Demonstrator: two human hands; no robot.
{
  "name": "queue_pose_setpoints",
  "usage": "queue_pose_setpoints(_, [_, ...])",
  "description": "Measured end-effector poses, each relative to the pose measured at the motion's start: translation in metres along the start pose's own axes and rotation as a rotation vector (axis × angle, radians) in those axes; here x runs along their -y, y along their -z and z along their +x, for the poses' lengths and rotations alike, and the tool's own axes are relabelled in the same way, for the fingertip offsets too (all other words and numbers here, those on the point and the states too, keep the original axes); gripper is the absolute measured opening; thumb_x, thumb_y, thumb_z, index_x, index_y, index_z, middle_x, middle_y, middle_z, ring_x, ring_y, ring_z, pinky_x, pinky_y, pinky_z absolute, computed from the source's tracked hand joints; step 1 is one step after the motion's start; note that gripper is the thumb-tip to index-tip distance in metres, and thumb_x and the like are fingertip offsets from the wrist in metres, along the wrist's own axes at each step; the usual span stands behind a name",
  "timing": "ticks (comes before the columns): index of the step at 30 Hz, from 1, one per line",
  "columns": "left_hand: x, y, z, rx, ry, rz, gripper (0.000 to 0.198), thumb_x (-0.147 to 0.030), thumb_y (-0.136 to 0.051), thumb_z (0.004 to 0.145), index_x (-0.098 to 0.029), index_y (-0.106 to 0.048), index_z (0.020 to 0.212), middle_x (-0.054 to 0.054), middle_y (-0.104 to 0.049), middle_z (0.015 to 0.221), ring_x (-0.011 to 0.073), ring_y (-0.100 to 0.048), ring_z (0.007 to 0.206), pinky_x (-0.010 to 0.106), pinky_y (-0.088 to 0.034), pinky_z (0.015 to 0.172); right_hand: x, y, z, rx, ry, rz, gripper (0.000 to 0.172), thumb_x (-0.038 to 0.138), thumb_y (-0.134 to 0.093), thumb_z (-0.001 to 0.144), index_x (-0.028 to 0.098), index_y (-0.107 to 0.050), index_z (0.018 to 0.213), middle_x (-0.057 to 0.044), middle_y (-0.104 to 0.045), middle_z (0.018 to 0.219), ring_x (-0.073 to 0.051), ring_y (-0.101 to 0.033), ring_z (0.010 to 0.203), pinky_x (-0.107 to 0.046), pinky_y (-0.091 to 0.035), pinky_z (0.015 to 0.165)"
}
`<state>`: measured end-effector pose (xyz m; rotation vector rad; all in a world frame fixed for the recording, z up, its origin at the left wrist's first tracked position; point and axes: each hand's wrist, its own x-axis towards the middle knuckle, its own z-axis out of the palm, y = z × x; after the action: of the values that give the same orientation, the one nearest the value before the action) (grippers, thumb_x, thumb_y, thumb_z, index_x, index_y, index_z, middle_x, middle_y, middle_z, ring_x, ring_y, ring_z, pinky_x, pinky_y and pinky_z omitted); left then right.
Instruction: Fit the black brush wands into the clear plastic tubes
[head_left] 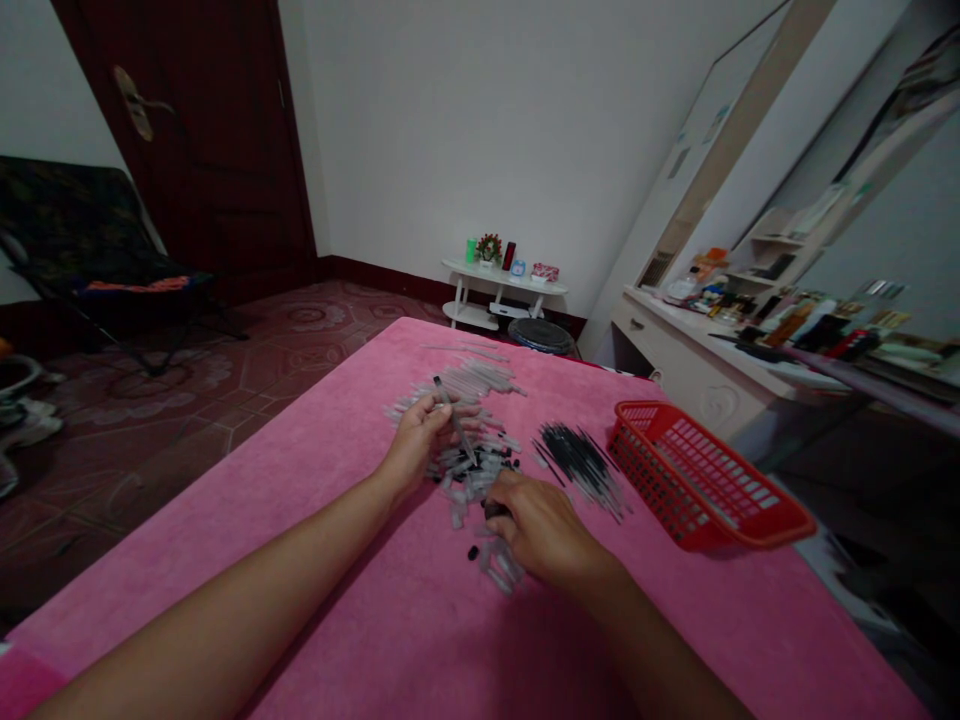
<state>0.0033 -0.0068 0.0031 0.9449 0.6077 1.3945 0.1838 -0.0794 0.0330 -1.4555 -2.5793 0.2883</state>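
Pinching a slim, pen-like tube (457,425) between thumb and forefinger, the left hand (411,442) kept its grip narrow; the tube slanted, dark at its upper end, its lower end over a heap of small clear and black pieces (471,488) on the pink cover (337,590). That hand's other fingers spread loosely behind the tube, blurred. The right hand (544,525) was curled low at the heap's near side, a dark piece (495,509) showing at its bent fingers; whether they gripped it or only touched it, I could not tell. The right fingertips were partly hidden, and the hand covered some of the heap. Clear tubes (480,377) lay beyond the left hand, partly blocked by it. Dark thin rods (577,455) lay between the heap and a red basket (705,532). Both forearms ran out of view at the bottom.
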Motion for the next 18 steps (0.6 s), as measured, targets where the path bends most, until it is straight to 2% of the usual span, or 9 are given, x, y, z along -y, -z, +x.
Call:
queue_pose_setpoints(5, [0.000, -0.001, -0.001, -0.018, -0.017, 0.055, 0.037, -0.035, -0.070, 0.073, -0.017, -0.049, 0.097, 0.009, -0.070, 0.097, 0.0200, -0.070, 0.081, 0.027, -0.056, 0.064, 0.004, 0.000, 0.001, 0.060, 0.033, 0.019, 0.010, 0.027, -0.064, 0.077, 0.024, -0.069, 0.086, -0.002, -0.065, 0.092, -0.017, -0.059, 0.087, -0.024, -0.035, 0.069])
queue_pose_setpoints(9, [0.001, -0.003, -0.002, -0.041, -0.026, 0.056, 0.039, -0.033, -0.074, 0.069, -0.017, -0.046, 0.092, 0.005, -0.070, 0.084, 0.0188, -0.070, 0.077, 0.026, -0.057, 0.064, 0.006, -0.002, 0.001, 0.068, 0.030, 0.006, 0.006, 0.023, -0.064, 0.076, 0.021, -0.067, 0.082, -0.003, -0.065, 0.092, -0.018, -0.059, 0.087, -0.024, -0.035, 0.069])
queue_pose_setpoints(14, [0.002, -0.004, -0.002, -0.060, -0.001, 0.058, 0.041, -0.034, -0.076, 0.068, -0.017, -0.047, 0.090, 0.003, -0.069, 0.078, 0.0167, -0.070, 0.071, 0.023, -0.057, 0.060, 0.001, -0.006, 0.003, -0.050, -0.065, 0.174, 0.009, 0.020, -0.060, 0.077, 0.020, -0.062, 0.086, -0.004, -0.067, 0.086, -0.018, -0.060, 0.082, -0.025, -0.036, 0.068])
queue_pose_setpoints(18, [0.000, -0.005, -0.002, -0.079, 0.009, 0.039, 0.041, -0.035, -0.077, 0.066, -0.016, -0.050, 0.090, 0.002, -0.069, 0.078, 0.0161, -0.069, 0.070, 0.022, -0.057, 0.058, -0.010, -0.010, 0.011, -0.226, -0.161, 0.571, 0.019, 0.019, -0.054, 0.077, 0.017, -0.061, 0.095, -0.003, -0.065, 0.081, -0.014, -0.057, 0.069, -0.023, -0.040, 0.061])
